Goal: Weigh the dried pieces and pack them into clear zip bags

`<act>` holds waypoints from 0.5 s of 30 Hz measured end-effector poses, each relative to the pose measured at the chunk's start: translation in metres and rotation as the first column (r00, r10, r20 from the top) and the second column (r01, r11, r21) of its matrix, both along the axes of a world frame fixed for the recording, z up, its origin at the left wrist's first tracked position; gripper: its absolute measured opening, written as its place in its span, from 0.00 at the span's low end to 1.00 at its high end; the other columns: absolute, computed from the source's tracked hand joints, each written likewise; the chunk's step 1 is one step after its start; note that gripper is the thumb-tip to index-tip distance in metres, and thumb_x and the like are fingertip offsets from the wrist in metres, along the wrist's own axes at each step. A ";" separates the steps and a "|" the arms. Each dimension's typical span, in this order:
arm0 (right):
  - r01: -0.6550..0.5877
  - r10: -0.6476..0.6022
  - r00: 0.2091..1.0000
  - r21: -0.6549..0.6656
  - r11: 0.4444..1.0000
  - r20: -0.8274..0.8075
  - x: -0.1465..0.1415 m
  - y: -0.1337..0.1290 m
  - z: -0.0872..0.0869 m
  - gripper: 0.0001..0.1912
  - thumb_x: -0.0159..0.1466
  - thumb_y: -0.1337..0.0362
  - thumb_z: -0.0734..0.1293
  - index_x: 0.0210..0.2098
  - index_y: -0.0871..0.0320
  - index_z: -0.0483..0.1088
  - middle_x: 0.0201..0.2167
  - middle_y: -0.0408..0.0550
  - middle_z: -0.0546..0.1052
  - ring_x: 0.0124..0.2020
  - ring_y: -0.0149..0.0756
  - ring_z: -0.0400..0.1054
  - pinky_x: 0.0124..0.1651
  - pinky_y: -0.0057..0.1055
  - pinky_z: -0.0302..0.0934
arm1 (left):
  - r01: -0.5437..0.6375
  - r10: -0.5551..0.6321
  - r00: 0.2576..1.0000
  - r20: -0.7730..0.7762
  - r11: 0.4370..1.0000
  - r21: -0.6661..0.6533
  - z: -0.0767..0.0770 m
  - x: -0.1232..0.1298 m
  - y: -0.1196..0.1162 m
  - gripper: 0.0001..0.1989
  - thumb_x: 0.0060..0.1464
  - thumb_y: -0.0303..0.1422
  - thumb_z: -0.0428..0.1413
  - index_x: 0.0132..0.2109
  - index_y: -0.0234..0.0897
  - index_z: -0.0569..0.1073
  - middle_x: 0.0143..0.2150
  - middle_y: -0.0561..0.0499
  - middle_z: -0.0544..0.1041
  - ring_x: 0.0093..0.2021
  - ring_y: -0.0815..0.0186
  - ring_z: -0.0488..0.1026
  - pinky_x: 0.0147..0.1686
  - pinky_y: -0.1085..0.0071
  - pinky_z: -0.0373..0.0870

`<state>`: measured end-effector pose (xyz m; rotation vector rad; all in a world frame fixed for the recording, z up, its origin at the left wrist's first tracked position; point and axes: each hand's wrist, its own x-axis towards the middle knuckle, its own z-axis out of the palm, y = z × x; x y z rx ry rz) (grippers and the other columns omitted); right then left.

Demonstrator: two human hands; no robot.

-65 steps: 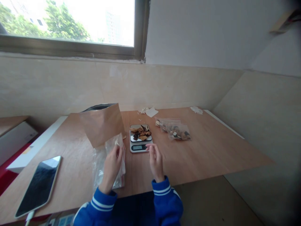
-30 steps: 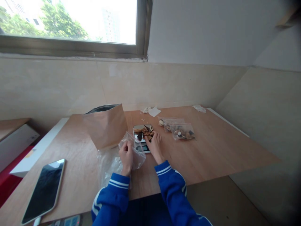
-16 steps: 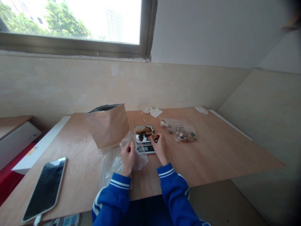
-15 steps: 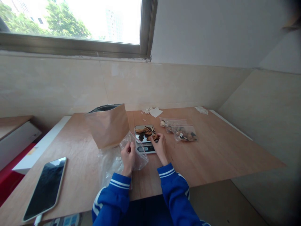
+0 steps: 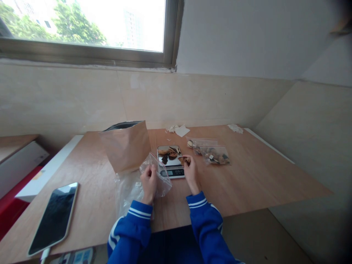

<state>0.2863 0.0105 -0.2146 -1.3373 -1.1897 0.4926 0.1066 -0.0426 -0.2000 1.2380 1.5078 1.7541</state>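
Between my hands stands a small digital scale [image 5: 176, 173] with a shiny plate. Several dried brown and black pieces [image 5: 169, 153] lie on the plate. My left hand [image 5: 149, 183] is closed on a clear zip bag [image 5: 164, 186], just left of the scale. At the plate's right edge, my right hand [image 5: 190, 173] pinches a brown dried piece [image 5: 182, 160]. More clear plastic bags [image 5: 128, 194] lie flat beside and beneath my left wrist.
A brown paper pouch [image 5: 128, 148] stands open at the back left. Filled zip bags [image 5: 217, 154] lie right of the scale. A phone [image 5: 55, 216] with a cable is at the front left. Paper scraps [image 5: 182, 131] rest near the wall of the wooden table [image 5: 247, 179].
My right hand has moved slightly right, off the middle of the plate, with a brown piece between its fingers. My left hand and its bag have barely shifted.
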 end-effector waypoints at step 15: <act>-0.443 0.464 0.883 -0.208 0.872 0.065 -0.056 -0.046 0.073 0.13 0.58 0.73 0.60 0.39 0.57 0.72 0.40 0.48 0.78 0.40 0.36 0.72 0.46 0.33 0.65 | 0.042 -0.042 0.999 -0.015 0.999 -0.023 -0.005 -0.001 0.002 0.19 0.58 0.43 0.51 0.23 0.38 0.61 0.20 0.57 0.60 0.25 0.69 0.57 0.26 0.72 0.53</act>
